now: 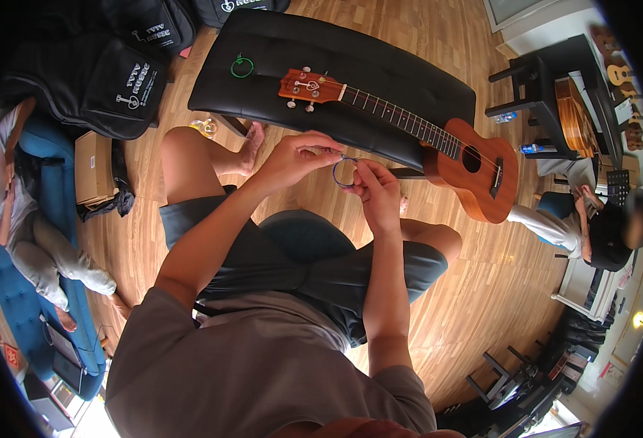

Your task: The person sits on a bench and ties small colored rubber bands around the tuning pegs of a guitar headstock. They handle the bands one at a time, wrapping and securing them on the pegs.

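Observation:
Both my hands are raised above my lap, close together. A thin blue loop that looks like a coiled ukulele string [334, 174] hangs between them. My left hand [286, 162] pinches its upper end between thumb and fingertips. My right hand [377, 193] closes its fingers on the right side of the coil. Beyond them a brown ukulele [461, 162] lies on a black padded bench [380, 62], its headstock to the left and its body jutting past the right end. A green coiled string [251, 71] rests on the bench left of the headstock.
Black instrument bags [88, 84] and a cardboard box [94, 166] stand at the left, near a blue sofa [15, 270] with a person on it. A black stool [536, 98] and a guitar [575, 117] are at the right. Another person [591, 219] sits below them.

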The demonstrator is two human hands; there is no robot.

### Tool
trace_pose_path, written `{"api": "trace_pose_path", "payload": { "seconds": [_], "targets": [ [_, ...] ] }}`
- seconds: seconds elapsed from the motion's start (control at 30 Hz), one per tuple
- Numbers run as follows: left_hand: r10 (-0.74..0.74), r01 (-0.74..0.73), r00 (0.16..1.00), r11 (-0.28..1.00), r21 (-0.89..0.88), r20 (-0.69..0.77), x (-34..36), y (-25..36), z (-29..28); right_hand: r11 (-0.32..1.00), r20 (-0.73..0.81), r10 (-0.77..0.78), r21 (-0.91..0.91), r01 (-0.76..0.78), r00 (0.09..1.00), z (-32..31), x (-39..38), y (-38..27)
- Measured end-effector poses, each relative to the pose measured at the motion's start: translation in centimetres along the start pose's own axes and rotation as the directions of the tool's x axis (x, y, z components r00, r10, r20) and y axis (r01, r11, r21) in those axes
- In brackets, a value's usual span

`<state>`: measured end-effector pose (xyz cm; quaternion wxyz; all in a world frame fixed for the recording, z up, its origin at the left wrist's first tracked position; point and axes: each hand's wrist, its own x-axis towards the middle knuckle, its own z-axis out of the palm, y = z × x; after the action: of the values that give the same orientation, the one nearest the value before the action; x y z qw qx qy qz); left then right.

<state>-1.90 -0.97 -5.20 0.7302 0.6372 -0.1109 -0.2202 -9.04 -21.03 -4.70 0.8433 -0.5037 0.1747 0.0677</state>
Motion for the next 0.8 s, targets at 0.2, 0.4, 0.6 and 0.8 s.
{"api": "trace_pose_path", "payload": {
  "seconds": [0.2,0.4,0.6,0.8],
  "targets": [
    [0.18,-0.18,0.984,0.984,-0.001,0.004,-0.2,-0.6,0.3,0.994,0.084,0.051,0.089,-0.058,0.995,0.0,-0.1,-0.1],
    [0.182,-0.18,0.983,0.976,0.123,-0.004,-0.2,-0.5,0.1,0.982,0.139,0.064,0.17,-0.087,0.988,-0.4,0.0,-0.1],
    [-0.089,0.078,0.994,0.988,0.136,0.071,-0.6,-0.4,0.8,0.984,0.1,0.004,0.175,-0.021,0.995,-0.5,0.1,0.7],
    [-0.137,0.155,0.979,0.981,-0.113,0.151,-0.8,-0.6,0.3,0.996,-0.006,-0.076,0.048,0.076,0.997,-0.1,0.2,1.1]
  ]
}}
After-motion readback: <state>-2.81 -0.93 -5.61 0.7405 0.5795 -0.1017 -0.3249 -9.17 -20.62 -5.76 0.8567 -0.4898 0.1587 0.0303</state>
